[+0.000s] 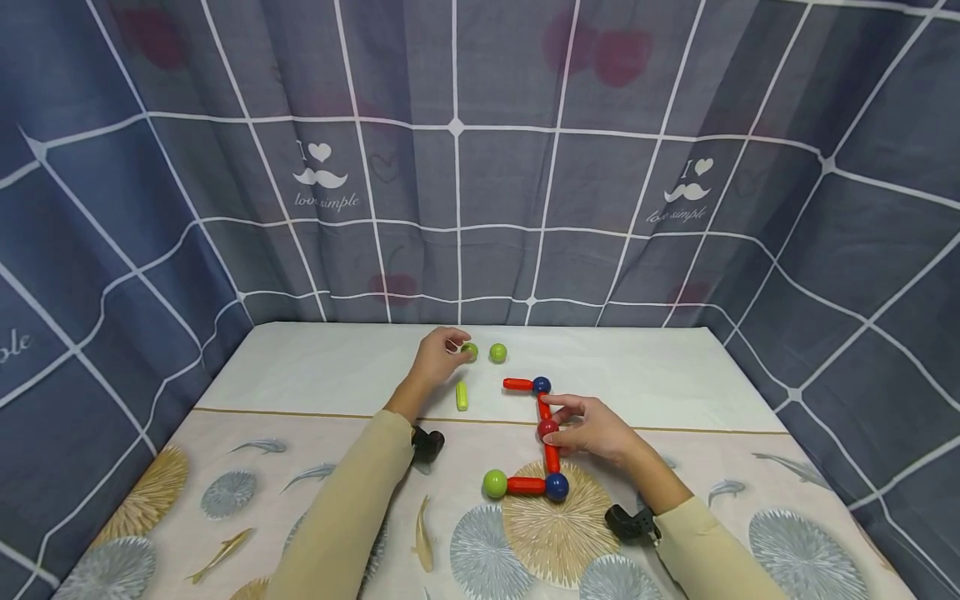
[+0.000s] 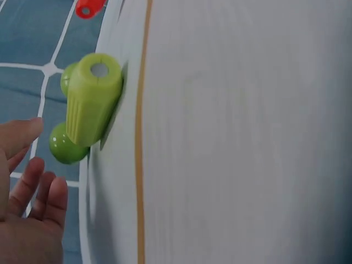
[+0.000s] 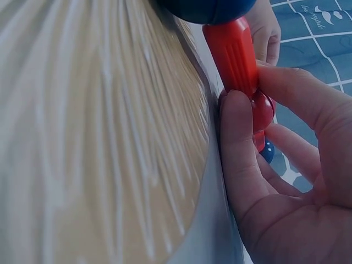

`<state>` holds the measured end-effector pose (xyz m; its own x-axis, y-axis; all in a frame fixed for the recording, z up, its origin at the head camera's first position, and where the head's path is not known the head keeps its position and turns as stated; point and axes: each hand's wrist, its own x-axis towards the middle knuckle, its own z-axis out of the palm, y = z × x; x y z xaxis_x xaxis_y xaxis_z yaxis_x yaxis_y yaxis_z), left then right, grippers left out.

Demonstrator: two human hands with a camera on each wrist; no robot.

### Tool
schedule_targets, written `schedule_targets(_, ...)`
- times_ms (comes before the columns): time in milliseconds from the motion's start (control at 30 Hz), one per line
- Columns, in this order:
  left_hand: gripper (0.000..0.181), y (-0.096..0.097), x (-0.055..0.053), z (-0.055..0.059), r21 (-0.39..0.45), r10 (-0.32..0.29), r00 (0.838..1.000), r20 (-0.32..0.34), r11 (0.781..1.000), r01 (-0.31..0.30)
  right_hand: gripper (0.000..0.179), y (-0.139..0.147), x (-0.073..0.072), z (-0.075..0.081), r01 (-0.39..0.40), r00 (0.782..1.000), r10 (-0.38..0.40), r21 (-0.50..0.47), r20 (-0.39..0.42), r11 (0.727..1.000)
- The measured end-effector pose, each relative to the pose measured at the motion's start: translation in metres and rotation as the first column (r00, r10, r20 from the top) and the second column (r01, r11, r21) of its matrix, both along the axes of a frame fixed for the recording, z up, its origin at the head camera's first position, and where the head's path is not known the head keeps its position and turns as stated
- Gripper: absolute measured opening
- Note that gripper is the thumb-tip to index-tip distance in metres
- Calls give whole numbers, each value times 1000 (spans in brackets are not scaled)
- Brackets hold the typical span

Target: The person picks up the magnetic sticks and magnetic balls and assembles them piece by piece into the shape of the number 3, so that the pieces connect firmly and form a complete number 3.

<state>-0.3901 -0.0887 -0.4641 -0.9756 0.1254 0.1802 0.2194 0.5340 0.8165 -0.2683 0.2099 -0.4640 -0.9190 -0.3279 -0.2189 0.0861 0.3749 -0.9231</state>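
My left hand [image 1: 441, 357] reaches to a green ball [image 1: 470, 351] at the back of the table. In the left wrist view its thumb and fingers are spread, with a gap between them and the green ball [image 2: 65, 146]. A second green ball [image 1: 498, 353] lies just right of it, and a yellow-green rod [image 1: 461, 396] lies nearer me. My right hand [image 1: 592, 429] pinches the red ball [image 3: 263, 110] midway along a chain of red rods [image 1: 552, 459] and balls. The chain has a blue ball [image 1: 542, 385] at its far bend, another blue ball [image 1: 557, 487] at its near bend, and a green ball [image 1: 495, 483] at its near end.
The table has a white cloth [image 1: 322, 367] at the back and a patterned cloth [image 1: 247, 475] in front, divided by a brown line. Blue-grey checked curtains [image 1: 495, 183] enclose the back and sides. A black wrist camera [image 1: 632, 523] is strapped to the right arm.
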Motion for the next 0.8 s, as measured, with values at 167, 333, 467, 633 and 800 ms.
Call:
schedule_targets(167,36,-1,-4,-1,-3,23,999,36,1000,-23,74,0,0,0,0,1000,0,-1,-1,1000)
schedule_targets(333,38,-2,-6,-1,-11,10,995,98,1000,-9,74,0,0,0,-4,1000,4,-11,2,1000)
schedule_targets(467,39,-2,-8,0,-20,-9,992,128,1000,11,74,1,-1,-1,-6,1000,6,-13,2,1000)
schedule_targets(633,42,-2,-11,1,-35,-48,987,152,998,54,74,1,-1,-1,-8,1000,8,-18,2,1000)
schedule_targets(800,42,-1,-13,1,-51,-77,983,167,995,87,74,1,-1,-1,-5,1000,5,-17,4,1000)
